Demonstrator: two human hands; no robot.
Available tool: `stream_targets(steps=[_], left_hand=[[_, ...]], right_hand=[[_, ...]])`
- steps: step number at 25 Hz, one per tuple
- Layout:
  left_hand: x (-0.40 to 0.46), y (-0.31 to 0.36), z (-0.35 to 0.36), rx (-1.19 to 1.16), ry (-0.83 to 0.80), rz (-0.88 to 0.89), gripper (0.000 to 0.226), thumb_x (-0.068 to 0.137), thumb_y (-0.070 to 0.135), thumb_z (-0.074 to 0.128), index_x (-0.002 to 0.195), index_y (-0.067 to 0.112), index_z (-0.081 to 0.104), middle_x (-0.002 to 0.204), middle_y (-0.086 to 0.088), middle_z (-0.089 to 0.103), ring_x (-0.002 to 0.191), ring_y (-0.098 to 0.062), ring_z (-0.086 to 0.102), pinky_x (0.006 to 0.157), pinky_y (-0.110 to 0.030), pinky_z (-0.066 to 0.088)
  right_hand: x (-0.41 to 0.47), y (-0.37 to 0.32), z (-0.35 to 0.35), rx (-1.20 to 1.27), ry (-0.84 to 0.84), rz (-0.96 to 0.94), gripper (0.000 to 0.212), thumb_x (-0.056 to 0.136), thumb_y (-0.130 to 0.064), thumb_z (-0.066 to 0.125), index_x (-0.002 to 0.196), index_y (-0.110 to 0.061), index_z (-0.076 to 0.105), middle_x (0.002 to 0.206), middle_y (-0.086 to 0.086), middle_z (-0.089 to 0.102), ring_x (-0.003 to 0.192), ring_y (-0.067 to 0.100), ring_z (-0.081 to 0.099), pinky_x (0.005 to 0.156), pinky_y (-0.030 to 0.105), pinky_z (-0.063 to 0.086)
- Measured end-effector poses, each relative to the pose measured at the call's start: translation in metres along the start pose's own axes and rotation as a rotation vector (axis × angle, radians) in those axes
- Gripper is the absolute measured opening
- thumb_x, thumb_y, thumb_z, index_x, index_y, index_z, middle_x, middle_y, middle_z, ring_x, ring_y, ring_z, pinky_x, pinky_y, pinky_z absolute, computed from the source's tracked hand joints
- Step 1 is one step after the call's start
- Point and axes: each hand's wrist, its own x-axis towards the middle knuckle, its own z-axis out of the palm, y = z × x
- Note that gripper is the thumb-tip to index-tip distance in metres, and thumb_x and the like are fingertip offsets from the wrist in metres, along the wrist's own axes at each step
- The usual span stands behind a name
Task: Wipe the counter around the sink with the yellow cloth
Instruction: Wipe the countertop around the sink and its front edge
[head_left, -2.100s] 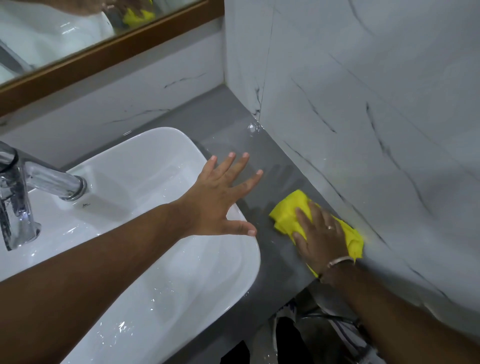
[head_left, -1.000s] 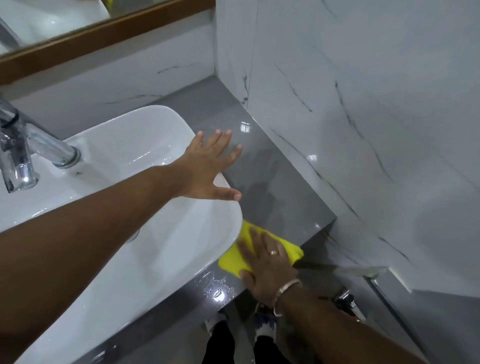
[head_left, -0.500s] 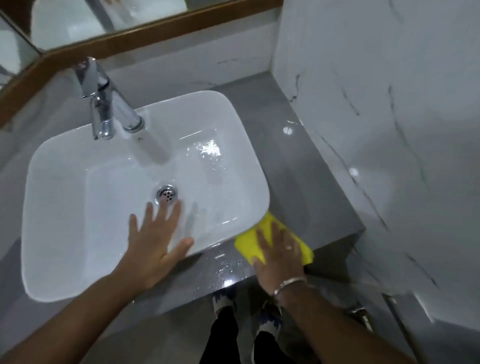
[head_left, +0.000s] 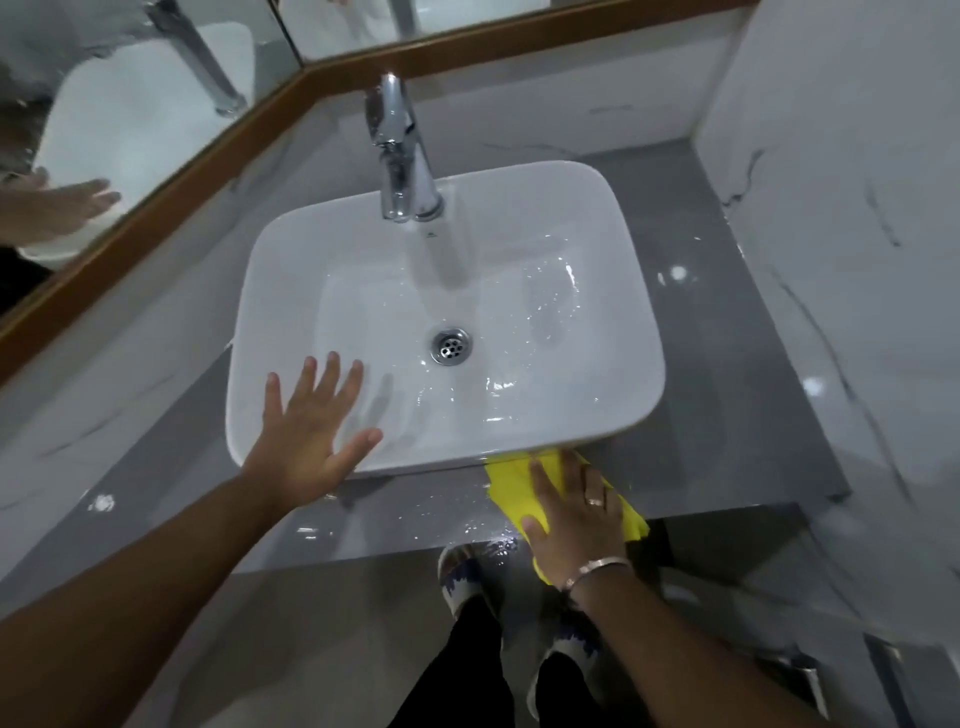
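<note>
The yellow cloth (head_left: 511, 483) lies flat on the grey counter (head_left: 415, 514), on the wet front strip just below the sink's front right corner. My right hand (head_left: 574, 512) presses down on the cloth with its fingers spread over it. The white rectangular sink (head_left: 260, 312) sits on top of the counter, wet inside, with its drain in the middle. My left hand (head_left: 311, 436) hovers or rests over the sink's front left rim, fingers apart, holding nothing.
A chrome tap (head_left: 400, 150) stands at the back of the sink. White marble walls (head_left: 841, 208) close in the right and left sides, with wood-framed mirrors (head_left: 130, 119) above. Water droplets shine on the counter front. My legs and shoes (head_left: 467, 577) show below the counter's front edge.
My right hand has slid the cloth from the right side strip round to the counter's front edge. My left hand has come back from the sink's right rim to its front left rim.
</note>
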Motion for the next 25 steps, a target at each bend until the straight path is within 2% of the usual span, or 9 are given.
stream_targets(steps=[5, 7, 10, 13, 15, 17, 19, 23, 25], left_hand=[[0.001, 0.002, 0.003, 0.025, 0.062, -0.016, 0.081, 0.088, 0.074, 0.012, 0.155, 0.03, 0.009, 0.165, -0.006, 0.008, 0.151, -0.027, -0.001, 0.117, -0.06, -0.009], [0.002, 0.011, 0.004, 0.026, 0.078, -0.024, 0.08, 0.088, 0.074, 0.012, 0.155, 0.029, 0.009, 0.165, -0.007, 0.01, 0.151, -0.028, 0.003, 0.117, -0.061, -0.009], [0.001, 0.01, 0.004, -0.021, 0.087, -0.041, 0.085, 0.085, 0.078, 0.01, 0.155, 0.029, 0.005, 0.165, -0.008, 0.01, 0.151, -0.028, 0.005, 0.116, -0.063, -0.008], [0.003, -0.003, 0.005, -0.079, 0.085, 0.012, 0.087, 0.084, 0.081, 0.011, 0.154, 0.031, -0.002, 0.165, -0.009, 0.004, 0.152, -0.028, 0.001, 0.115, -0.063, -0.009], [-0.002, -0.024, 0.007, -0.052, 0.155, 0.116, 0.084, 0.087, 0.078, 0.015, 0.155, 0.031, 0.0, 0.165, -0.008, 0.002, 0.152, -0.029, 0.0, 0.115, -0.064, -0.008], [-0.005, -0.058, 0.007, 0.032, 0.244, 0.242, 0.082, 0.089, 0.076, 0.016, 0.155, 0.029, 0.007, 0.165, -0.008, 0.001, 0.151, -0.03, -0.002, 0.116, -0.063, -0.009], [-0.004, -0.091, 0.008, 0.081, 0.264, 0.333, 0.082, 0.089, 0.075, 0.017, 0.155, 0.026, 0.013, 0.165, -0.01, 0.004, 0.151, -0.03, -0.003, 0.117, -0.06, -0.01], [-0.004, -0.095, 0.007, 0.104, 0.256, 0.366, 0.087, 0.086, 0.078, 0.019, 0.155, 0.025, 0.018, 0.163, -0.014, 0.012, 0.151, -0.032, 0.003, 0.118, -0.059, -0.005], [-0.004, -0.093, 0.006, 0.08, 0.26, 0.366, 0.088, 0.085, 0.079, 0.019, 0.155, 0.025, 0.019, 0.163, -0.014, 0.012, 0.151, -0.032, 0.004, 0.118, -0.059, -0.006]], right_hand=[[-0.003, 0.053, -0.02, 0.079, 0.343, 0.425, 0.058, 0.079, -0.036, 0.061, 0.134, -0.022, 0.048, 0.141, 0.024, 0.043, 0.119, 0.045, 0.045, 0.099, 0.056, 0.041], [0.0, 0.017, -0.017, 0.1, 0.312, 0.47, 0.058, 0.079, -0.035, 0.06, 0.134, -0.02, 0.048, 0.139, 0.024, 0.044, 0.121, 0.044, 0.045, 0.099, 0.056, 0.041], [0.001, -0.084, 0.017, 0.036, -0.013, -0.004, 0.062, 0.087, -0.044, 0.046, 0.144, -0.034, 0.025, 0.157, 0.014, 0.02, 0.14, 0.036, 0.023, 0.108, 0.048, 0.027], [0.005, -0.093, 0.023, -0.146, -0.032, -0.22, 0.075, 0.079, -0.044, 0.051, 0.145, -0.042, 0.015, 0.161, 0.006, 0.008, 0.142, 0.036, 0.016, 0.108, 0.049, 0.027], [0.004, -0.066, 0.012, -0.268, 0.024, -0.023, 0.078, 0.071, -0.041, 0.063, 0.142, -0.039, 0.031, 0.157, 0.01, 0.024, 0.137, 0.04, 0.027, 0.104, 0.049, 0.037], [-0.002, -0.055, 0.004, -0.096, 0.159, 0.42, 0.067, 0.082, -0.041, 0.059, 0.143, -0.029, 0.033, 0.154, 0.018, 0.026, 0.134, 0.042, 0.03, 0.105, 0.05, 0.037], [0.004, -0.111, 0.009, -0.054, 0.176, 0.599, 0.062, 0.087, -0.045, 0.05, 0.143, -0.024, 0.034, 0.151, 0.023, 0.03, 0.133, 0.041, 0.034, 0.103, 0.051, 0.038], [0.001, -0.225, 0.041, -0.149, 0.031, -0.026, 0.06, 0.075, -0.053, 0.048, 0.13, -0.03, 0.046, 0.143, 0.014, 0.044, 0.124, 0.037, 0.043, 0.092, 0.047, 0.046], [0.008, -0.192, 0.035, -0.176, 0.024, -0.005, 0.065, 0.08, -0.055, 0.044, 0.14, -0.034, 0.033, 0.151, 0.008, 0.034, 0.127, 0.033, 0.04, 0.092, 0.043, 0.045]])
